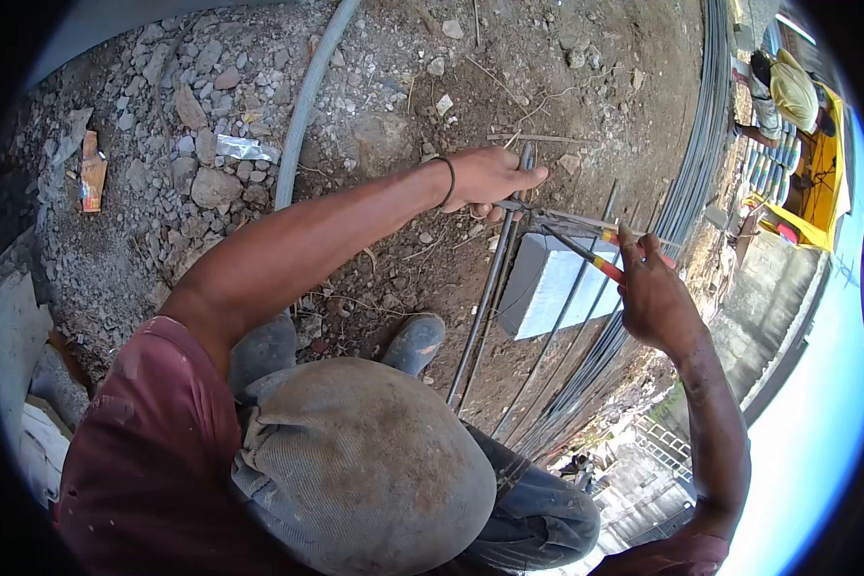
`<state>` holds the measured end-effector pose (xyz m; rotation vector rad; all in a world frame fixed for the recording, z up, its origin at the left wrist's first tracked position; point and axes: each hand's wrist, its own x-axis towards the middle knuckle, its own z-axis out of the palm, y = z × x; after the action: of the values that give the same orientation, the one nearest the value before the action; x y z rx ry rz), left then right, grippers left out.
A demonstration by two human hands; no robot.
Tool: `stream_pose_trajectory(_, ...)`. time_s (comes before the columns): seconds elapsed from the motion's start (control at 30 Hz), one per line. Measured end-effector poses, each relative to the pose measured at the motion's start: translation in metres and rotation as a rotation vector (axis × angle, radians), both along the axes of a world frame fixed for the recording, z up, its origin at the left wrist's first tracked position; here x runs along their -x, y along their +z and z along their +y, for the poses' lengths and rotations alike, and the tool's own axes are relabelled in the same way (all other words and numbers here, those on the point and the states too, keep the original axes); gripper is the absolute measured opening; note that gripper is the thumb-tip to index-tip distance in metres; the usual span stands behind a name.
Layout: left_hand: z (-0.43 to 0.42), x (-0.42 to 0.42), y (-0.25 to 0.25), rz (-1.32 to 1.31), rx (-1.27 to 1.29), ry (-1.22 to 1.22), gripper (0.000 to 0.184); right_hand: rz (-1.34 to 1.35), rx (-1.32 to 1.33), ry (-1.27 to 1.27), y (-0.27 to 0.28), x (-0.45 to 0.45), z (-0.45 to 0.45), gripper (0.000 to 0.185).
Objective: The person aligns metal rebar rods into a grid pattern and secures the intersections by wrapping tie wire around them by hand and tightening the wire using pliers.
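My right hand (655,293) is wrapped round the red-and-yellow handles of a pair of pincers (574,246). The handles are spread apart, and the jaws reach the steel rods beside my left fingers. My left hand (497,180) is closed at the upper end of a steel rod (492,305), thumb stretched along the top; its fingertips are partly hidden. More thin rods (554,331) run alongside, crossing in front of a pale rectangular block (559,278) on the ground.
A long bundle of steel bars (686,182) lies beyond the block. A grey hose (309,101) crosses the rubble (216,187) at left. My boot (416,343) stands on dirt. Another person (792,91) bends near a yellow object (824,178) at far right.
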<state>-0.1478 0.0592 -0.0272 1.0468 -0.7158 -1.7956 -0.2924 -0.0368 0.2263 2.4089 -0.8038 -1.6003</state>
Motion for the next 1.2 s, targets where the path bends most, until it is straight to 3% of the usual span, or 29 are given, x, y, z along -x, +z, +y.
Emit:
stream_pose_trajectory(0.07, 0.000, 0.001, 0.002, 0.030, 0.004, 0.001, 0.058, -0.002, -0.018, -0.018, -0.002, 0.008, 0.000, 0.085)
stream_pose_trajectory(0.13, -0.002, 0.005, -0.003, 0.191, -0.020, 0.014, 0.057, -0.112, 0.152, 0.385, -0.005, 0.018, 0.005, 0.080)
stream_pose_trajectory(0.27, 0.000, 0.006, -0.008, 0.348, -0.064, 0.012, 0.054, -0.199, 0.144, 0.367, -0.007, 0.015, 0.004, 0.076)
stream_pose_trajectory(0.33, 0.000, 0.007, -0.010, 0.373, -0.078, 0.023, 0.052, -0.067, 0.050, -0.045, -0.009, 0.004, 0.006, 0.075)
stream_pose_trajectory(0.37, -0.001, 0.007, -0.011, 0.373, -0.079, 0.024, 0.052, -0.067, 0.049, -0.045, -0.009, 0.006, 0.006, 0.075)
stream_pose_trajectory(0.43, -0.002, 0.007, -0.011, 0.373, -0.073, 0.009, 0.051, -0.131, 0.206, 0.419, -0.008, 0.012, 0.004, 0.074)
stream_pose_trajectory(0.63, -0.005, 0.015, -0.016, 0.376, -0.130, 0.009, 0.051, -0.046, 0.013, 0.074, -0.005, 0.008, 0.001, 0.077)
stream_pose_trajectory(0.77, -0.003, 0.014, -0.016, 0.432, -0.150, 0.066, 0.056, -0.052, 0.144, 0.259, -0.008, 0.007, 0.015, 0.075)
stream_pose_trajectory(0.93, -0.003, 0.014, -0.003, 0.196, -0.143, 0.139, 0.078, 0.006, 0.178, 0.250, -0.005, -0.004, 0.024, 0.072)
stream_pose_trajectory(1.2, -0.007, 0.020, -0.013, 0.155, -0.101, 0.159, 0.081, 0.015, 0.142, 0.187, 0.001, -0.012, 0.027, 0.069)
